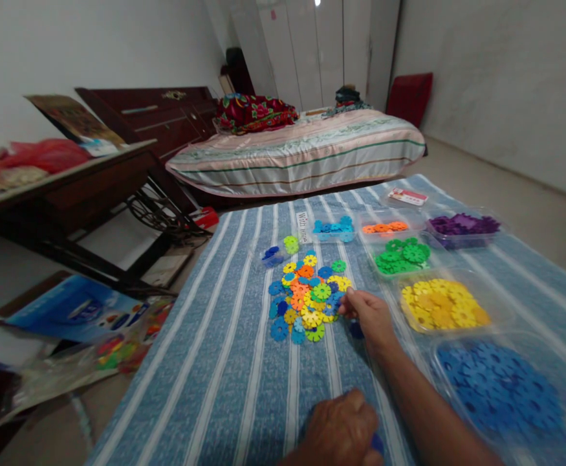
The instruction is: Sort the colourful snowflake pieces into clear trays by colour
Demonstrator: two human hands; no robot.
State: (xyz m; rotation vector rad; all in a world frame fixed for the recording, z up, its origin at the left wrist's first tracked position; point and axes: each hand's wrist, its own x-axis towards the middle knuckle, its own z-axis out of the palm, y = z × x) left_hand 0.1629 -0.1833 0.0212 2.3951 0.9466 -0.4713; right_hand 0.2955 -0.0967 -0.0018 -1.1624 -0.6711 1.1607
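A loose pile of flat plastic snowflake discs [306, 298] in blue, yellow, orange and green lies on a blue-and-white striped cloth [224, 362]. My right hand [367, 317] reaches to the pile's right edge. Its fingertips are pinched on a disc there, and a dark blue disc [355, 331] lies just under the palm. At the bottom edge my left hand [341, 430] is curled into a fist on the cloth. A bit of a blue disc [377, 444] shows at its right side.
Clear trays hold sorted discs: light blue [334, 228], orange [384, 228], purple [462, 226], green [402, 255], yellow [440, 305] and dark blue [500, 388]. A small tub [273, 256] stands behind the pile. A bed [302, 152] is beyond, with a treadle table [69, 188] and bags on the left.
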